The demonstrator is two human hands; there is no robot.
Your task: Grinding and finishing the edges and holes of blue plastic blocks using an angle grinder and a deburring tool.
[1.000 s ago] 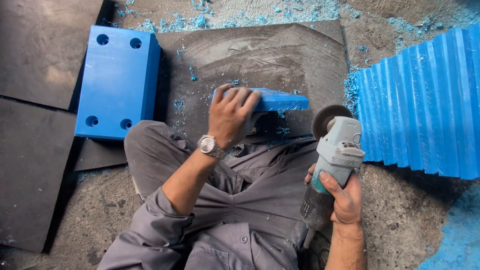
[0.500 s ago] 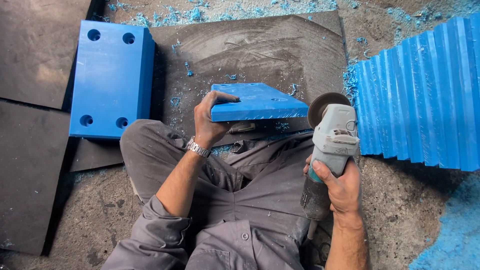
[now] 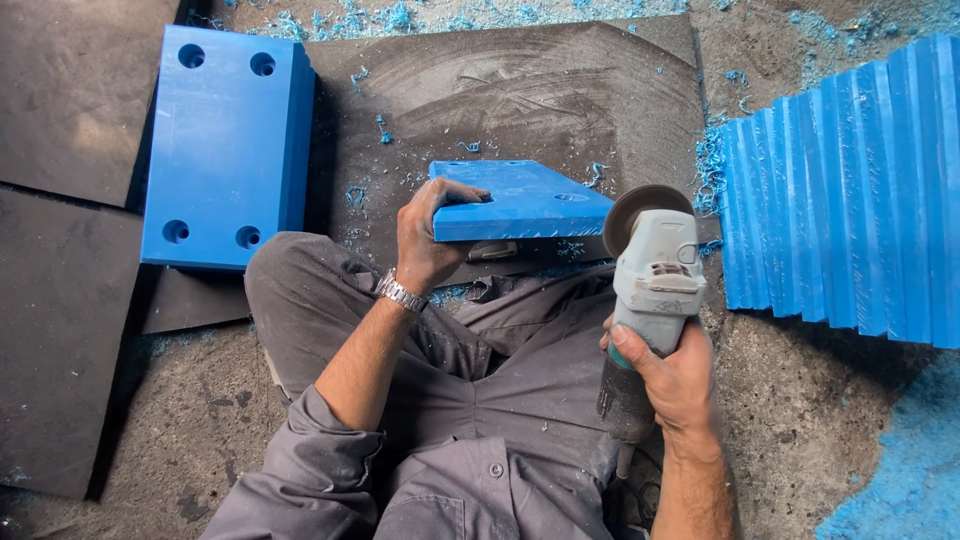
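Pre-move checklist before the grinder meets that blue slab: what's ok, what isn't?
1. Left hand grip on the blue plastic slab with holes: ok, clamped on its left end.
2. Right hand on the grey angle grinder: ok, wrapped round the body.
3. Grinder disc position: ok, at the slab's right end; contact cannot tell.
4. Gloves: not ok, both hands bare.
5. Slab support: not ok, held tilted over the lap, not clamped.
6. Disc spinning: cannot tell.

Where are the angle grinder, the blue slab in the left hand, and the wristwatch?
angle grinder (image 3: 655, 275): head view, on its grey body.
blue slab (image 3: 525, 200): head view, on its top face.
wristwatch (image 3: 402, 293): head view, on its metal band.
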